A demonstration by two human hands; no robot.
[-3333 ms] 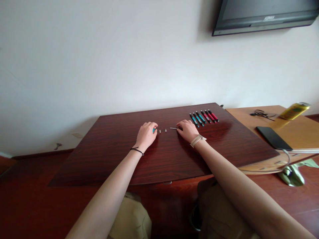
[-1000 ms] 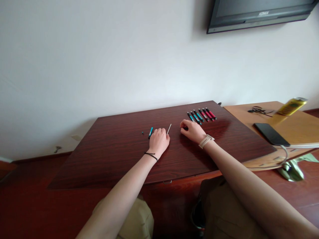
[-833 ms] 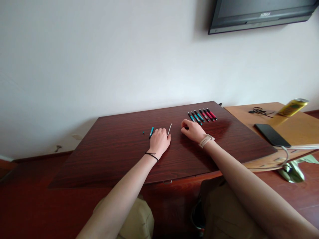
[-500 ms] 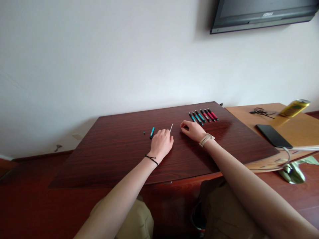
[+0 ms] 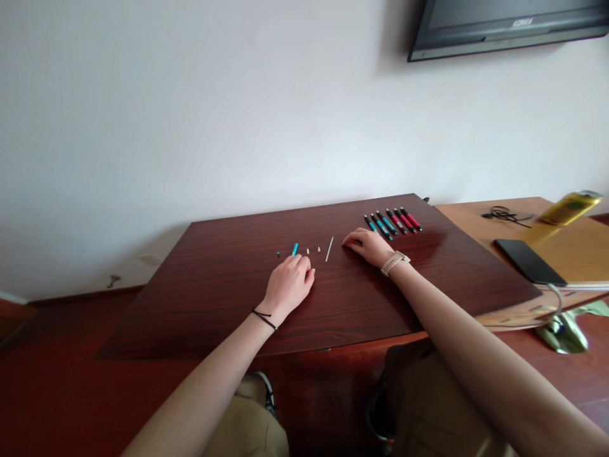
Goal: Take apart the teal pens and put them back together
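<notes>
My left hand [image 5: 289,283] rests on the dark wooden table with its fingers curled down, and their tips are hidden from me. It covers the lower end of a teal pen barrel [image 5: 295,248]; I cannot tell whether the fingers grip it. A tiny teal piece [image 5: 278,254] lies left of the barrel. To its right are two small pale pen parts, a nearer one [image 5: 307,251] and a farther one [image 5: 318,249]. Beyond those a thin white refill [image 5: 329,249] lies slanted. Right of the refill, my right hand [image 5: 367,246] rests on the tabletop, fingers loosely stretched, holding nothing visible.
Behind my right hand several teal pens [image 5: 378,225] and red pens [image 5: 404,219] lie in a row. A lighter side table [image 5: 590,254] holds a black phone [image 5: 528,261], a coiled cable [image 5: 505,216] and a tilted yellow can [image 5: 571,208].
My left hand has moved left and slightly toward me, off the refill and onto the teal barrel's lower end. The refill and two small pale parts now show. My right hand's fingers have flattened.
</notes>
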